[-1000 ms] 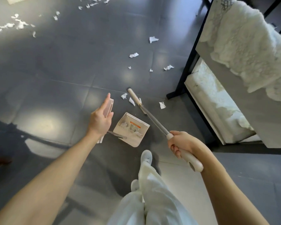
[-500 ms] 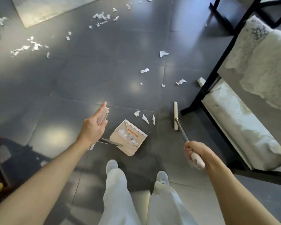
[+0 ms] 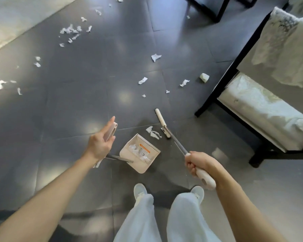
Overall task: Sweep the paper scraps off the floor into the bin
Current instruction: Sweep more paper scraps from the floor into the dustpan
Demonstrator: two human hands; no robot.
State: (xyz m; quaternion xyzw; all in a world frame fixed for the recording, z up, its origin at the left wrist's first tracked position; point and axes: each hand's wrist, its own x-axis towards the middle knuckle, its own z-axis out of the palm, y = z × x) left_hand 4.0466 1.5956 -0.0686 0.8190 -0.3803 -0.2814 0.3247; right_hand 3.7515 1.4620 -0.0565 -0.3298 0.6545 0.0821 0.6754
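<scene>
A beige dustpan (image 3: 140, 153) stands on the dark tiled floor in front of my feet, with white scraps inside. My left hand (image 3: 100, 143) holds the flat top of its long handle (image 3: 110, 131), thumb and fingers loosely round it, index finger stretched out. My right hand (image 3: 197, 162) grips the white handle of a broom (image 3: 163, 123), whose narrow head lies on the floor just right of the pan's mouth. Two or three torn paper scraps (image 3: 153, 132) lie between broom head and pan. More scraps (image 3: 155, 57) are scattered farther off.
A black-framed bench (image 3: 215, 96) with white cushions and a fluffy throw stands at the right. Scrap clusters (image 3: 70, 30) lie far left near a pale rug (image 3: 16, 16). A crumpled paper ball (image 3: 204, 77) rests by the bench leg. Black furniture legs (image 3: 206, 12) stand at the top.
The broom head has swung from right of the pan to close behind the scraps at its mouth. My view has shifted back, and my feet now stand apart. The left hand keeps its hold.
</scene>
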